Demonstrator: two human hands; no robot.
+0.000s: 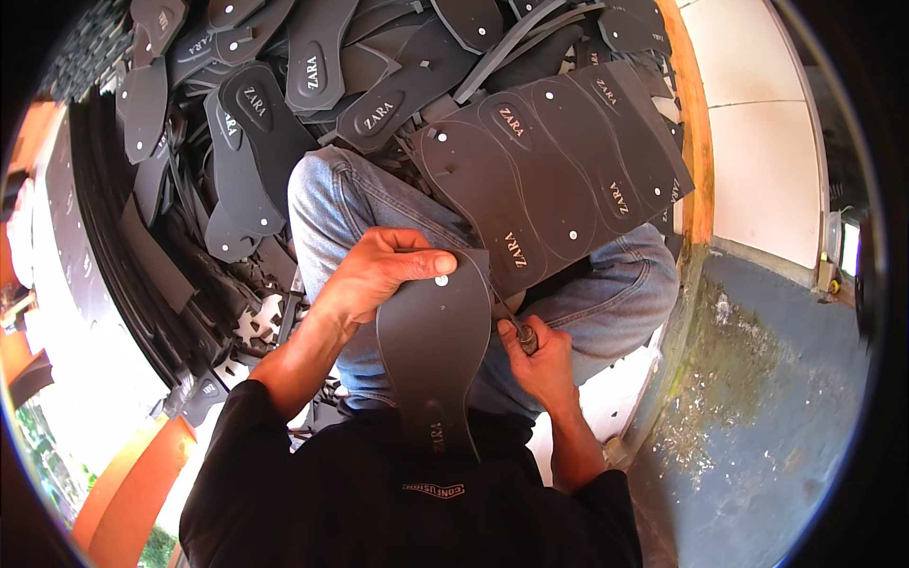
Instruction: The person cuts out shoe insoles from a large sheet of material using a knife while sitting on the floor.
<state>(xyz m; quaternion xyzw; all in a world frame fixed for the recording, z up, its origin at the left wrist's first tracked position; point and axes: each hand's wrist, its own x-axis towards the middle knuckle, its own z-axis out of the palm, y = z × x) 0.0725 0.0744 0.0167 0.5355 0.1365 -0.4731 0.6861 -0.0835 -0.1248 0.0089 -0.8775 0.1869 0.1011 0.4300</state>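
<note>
Gripping a dark sole-shaped sheet (434,346), just off centre toward 7 o'clock!
Here's the left hand (374,276) at 9 o'clock, pinching the sheet's top end, thumb beside a white dot; the right hand (544,367), between 4 and 5, is wrapped round a slim tool (527,338) near the sheet's right edge. Beyond, toward 1 o'clock, a larger outlined sheet (559,180) overlaps the jeans (327,189); farther out, dark soles (251,142) heap from 10 to 12, wooden edging (699,123) at 2.
</note>
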